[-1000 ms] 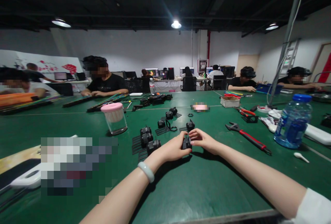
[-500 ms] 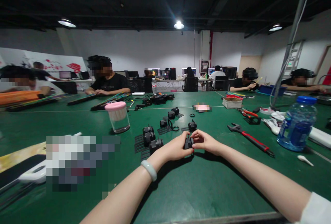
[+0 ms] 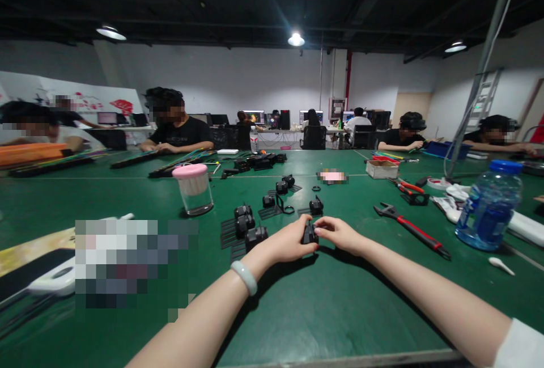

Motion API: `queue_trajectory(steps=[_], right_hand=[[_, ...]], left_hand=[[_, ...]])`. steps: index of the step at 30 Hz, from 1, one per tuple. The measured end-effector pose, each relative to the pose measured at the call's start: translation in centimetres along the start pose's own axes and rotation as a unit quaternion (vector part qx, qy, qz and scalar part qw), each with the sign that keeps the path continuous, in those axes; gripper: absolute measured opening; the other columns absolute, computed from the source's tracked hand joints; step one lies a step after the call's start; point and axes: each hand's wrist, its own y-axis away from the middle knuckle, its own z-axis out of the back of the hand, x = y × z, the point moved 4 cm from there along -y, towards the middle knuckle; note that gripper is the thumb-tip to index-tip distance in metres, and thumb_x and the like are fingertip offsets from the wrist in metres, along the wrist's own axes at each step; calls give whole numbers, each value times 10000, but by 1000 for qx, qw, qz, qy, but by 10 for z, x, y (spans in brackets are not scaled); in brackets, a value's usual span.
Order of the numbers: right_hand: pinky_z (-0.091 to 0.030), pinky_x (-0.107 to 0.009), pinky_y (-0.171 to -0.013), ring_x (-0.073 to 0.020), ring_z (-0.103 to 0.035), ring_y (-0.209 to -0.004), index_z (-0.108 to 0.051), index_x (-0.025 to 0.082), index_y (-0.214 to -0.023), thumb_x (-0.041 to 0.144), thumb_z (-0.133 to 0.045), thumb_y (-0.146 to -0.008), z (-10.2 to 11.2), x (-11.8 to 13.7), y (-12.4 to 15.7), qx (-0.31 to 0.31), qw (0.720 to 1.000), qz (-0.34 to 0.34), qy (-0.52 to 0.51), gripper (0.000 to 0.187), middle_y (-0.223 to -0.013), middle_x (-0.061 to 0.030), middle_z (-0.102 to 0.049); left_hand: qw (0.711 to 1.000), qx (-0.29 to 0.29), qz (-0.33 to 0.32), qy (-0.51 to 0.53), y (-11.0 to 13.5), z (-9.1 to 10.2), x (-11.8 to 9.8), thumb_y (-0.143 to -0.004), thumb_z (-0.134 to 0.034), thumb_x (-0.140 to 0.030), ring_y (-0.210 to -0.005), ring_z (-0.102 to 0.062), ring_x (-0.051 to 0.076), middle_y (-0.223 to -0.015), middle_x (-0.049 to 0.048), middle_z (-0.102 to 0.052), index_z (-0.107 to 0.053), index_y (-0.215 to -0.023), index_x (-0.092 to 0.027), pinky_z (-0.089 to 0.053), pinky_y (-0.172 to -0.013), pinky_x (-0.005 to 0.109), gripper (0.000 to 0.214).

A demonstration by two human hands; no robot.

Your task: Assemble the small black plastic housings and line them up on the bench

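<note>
A small black part [image 3: 310,235] sits between the two hands, just above the near middle of the desk [image 3: 361,314]. The left hand [image 3: 289,241] has it closed in, thumb on the near side and fingers on the far side. The right hand [image 3: 340,235] has its thumb and fingers bent close together at the part's right side; whether they pinch a piece of it or only press, I cannot tell. For a job like this, the left fingers do best as a steady vice, low over the surface, while the right fingertips work with light, straight pressure; twisting could strain a thin edge.

The part looks like matte, hard plastic, blocky with angled faces. Just beyond the hands lies a black assembly [image 3: 316,205], a rounded body on a slotted flat plate, and more of that kind form a left-hand cluster [image 3: 244,223]. A thin black ring [image 3: 289,209] lies flat among them. Farther left stands a smooth, clear jar [image 3: 195,197] with a pink lid; to the right, a metal-headed wrench [image 3: 419,234] with red-and-black grips, then a blue-capped, see-through bottle [image 3: 487,215].
</note>
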Motion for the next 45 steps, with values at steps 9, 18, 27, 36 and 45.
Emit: queue_trajectory(steps=[9, 18, 27, 36, 45], right_hand=[[-391, -300, -758, -150, -519, -804, -531, 160, -872, 341, -519, -709, 0, 0, 1, 3, 1000, 7, 8, 244, -856, -30, -569], [-389, -312, -783, -145, -510, -843, -465, 190, -900, 290, -578, -662, 3, 1, 2, -18, 998, 7, -63, 282, -863, -17, -531], [-363, -321, -829, -144, -510, -875, -403, 205, -940, 202, -636, -597, -4, 8, 7, 64, 992, 42, -105, 415, -902, -14, -514], [-375, -310, -812, -143, -510, -863, -404, 195, -925, 228, -614, -636, -5, 7, 7, 71, 993, 43, -79, 358, -867, -13, -512], [-370, -313, -808, -143, -511, -861, -401, 192, -933, 251, -608, -642, -4, 10, 9, 76, 994, 44, -68, 362, -874, -15, -519]], left_hand=[[1000, -3, 3, -11, 0, -1, 1, -666, -499, -386, -857, -519, 200, -1038, 69, -501, -300, -1132, -197, -392, -731, 278, 541], [1000, 0, 0, -6, 0, 0, -1, -668, -489, -361, -784, -532, 187, -952, 53, -527, -336, -1080, -188, -397, -669, 259, 472], [1000, 5, -3, 7, 0, 1, -5, -670, -481, -374, -767, -531, 181, -902, 43, -536, -351, -1050, -178, -389, -644, 245, 447], [1000, 6, -5, 6, 1, 2, -6, -679, -477, -374, -778, -530, 182, -927, 45, -534, -353, -1055, -187, -393, -651, 247, 438], [1000, 1, -20, 8, 0, 1, -6, -684, -477, -358, -795, -524, 184, -940, 48, -532, -345, -1072, -186, -391, -676, 256, 445]])
